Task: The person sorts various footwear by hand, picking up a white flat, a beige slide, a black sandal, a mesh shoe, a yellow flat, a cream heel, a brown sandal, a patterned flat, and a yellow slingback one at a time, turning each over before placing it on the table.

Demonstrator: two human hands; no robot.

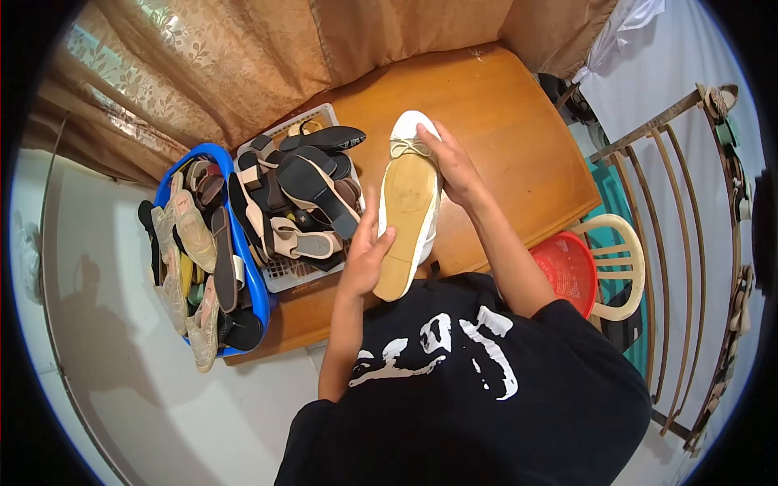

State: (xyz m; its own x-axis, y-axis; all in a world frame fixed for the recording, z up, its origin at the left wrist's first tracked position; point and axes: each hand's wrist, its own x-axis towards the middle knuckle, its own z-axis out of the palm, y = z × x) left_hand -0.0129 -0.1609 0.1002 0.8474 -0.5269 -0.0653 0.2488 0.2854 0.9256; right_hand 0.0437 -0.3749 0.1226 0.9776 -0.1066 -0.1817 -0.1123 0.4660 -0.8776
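A white flat shoe (pixel 409 202) with a small bow near its toe and a tan insole is held above the front part of the wooden table (pixel 494 121). Its toe points away from me. My left hand (pixel 366 257) grips the shoe near the heel, with the thumb on the insole's edge. Near the toe, my right hand (pixel 454 166) holds the other side, its thumb by the bow. Part of a second white layer shows beneath the shoe at the right; I cannot make out whether it is another shoe. Both hands' fingertips are mostly hidden beneath.
A white basket (pixel 296 279) piled with shoes and sandals stands on the table's left side. Left of it is a blue basket (pixel 261 312) full of footwear. A red basket (pixel 565 274) and a cream plastic chair (pixel 630 283) are at the right, beside a wooden rack (pixel 660 243).
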